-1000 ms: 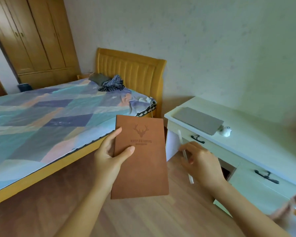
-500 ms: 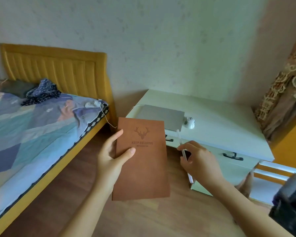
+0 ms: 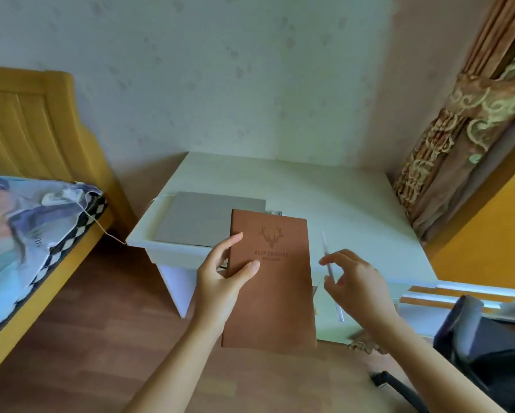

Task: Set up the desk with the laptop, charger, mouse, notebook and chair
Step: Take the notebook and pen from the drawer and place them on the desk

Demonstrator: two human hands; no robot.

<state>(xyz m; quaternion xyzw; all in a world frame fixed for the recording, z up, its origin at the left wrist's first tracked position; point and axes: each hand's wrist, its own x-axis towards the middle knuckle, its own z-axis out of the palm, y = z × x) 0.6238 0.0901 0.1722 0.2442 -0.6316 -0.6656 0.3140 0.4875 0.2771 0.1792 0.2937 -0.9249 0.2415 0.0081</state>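
Now notebook gripped in left hand fingers, above desk.

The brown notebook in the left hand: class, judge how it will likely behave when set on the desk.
The brown notebook probably stays fairly stiff: gripped at one edge by the left hand, it shows no droop. Its matte cover looks unlikely to slide. Being flat, it should not roll on the desk.

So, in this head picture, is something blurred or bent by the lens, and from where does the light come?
Head view: wide-angle lens bows the curtain and headboard outward; the pen in the right hand is smeared; the notebook title is soft; light is diffuse and warm at the right, without glare.
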